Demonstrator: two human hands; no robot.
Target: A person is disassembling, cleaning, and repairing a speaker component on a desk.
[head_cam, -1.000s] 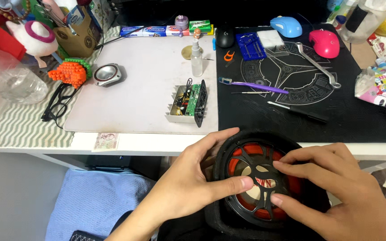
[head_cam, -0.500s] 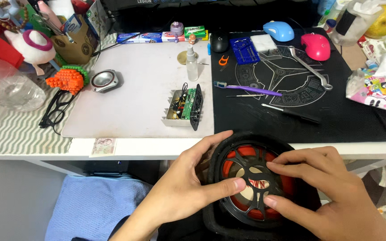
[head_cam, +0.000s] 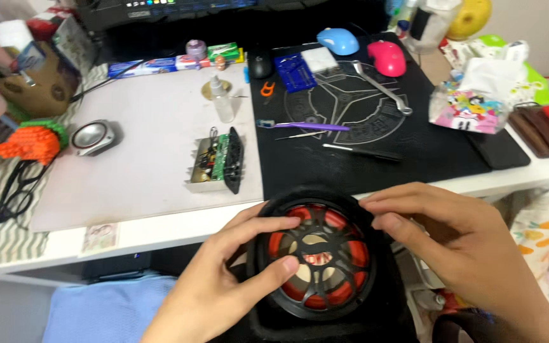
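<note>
Speaker (head_cam: 316,257), round, with a black grille over a red and cream cone, is set into a black box (head_cam: 332,324) held below the front edge of the surface (head_cam: 160,232). The left hand (head_cam: 223,286) is laid on the grille's left side, thumb and forefinger spread apart across the bars, not closed on anything. The right hand (head_cam: 452,244) is pressed on the grille's upper right rim, its fingers bent and close together on the edge. On the surface just behind the speaker, a circuit board (head_cam: 214,162) is seen on a pale mat (head_cam: 154,121), with a small clear spray bottle (head_cam: 222,101) beyond it; what is in the bottle cannot be told. A small silver speaker (head_cam: 93,136) lies to the left, near black glasses (head_cam: 14,190). On the black mat (head_cam: 376,140) to the right a purple-handled tool (head_cam: 306,126), a screwdriver (head_cam: 363,152), a wrench (head_cam: 382,89) and a blue case (head_cam: 295,72) are laid, with a blue mouse (head_cam: 338,40) and a pink mouse (head_cam: 387,58) behind them.
</note>
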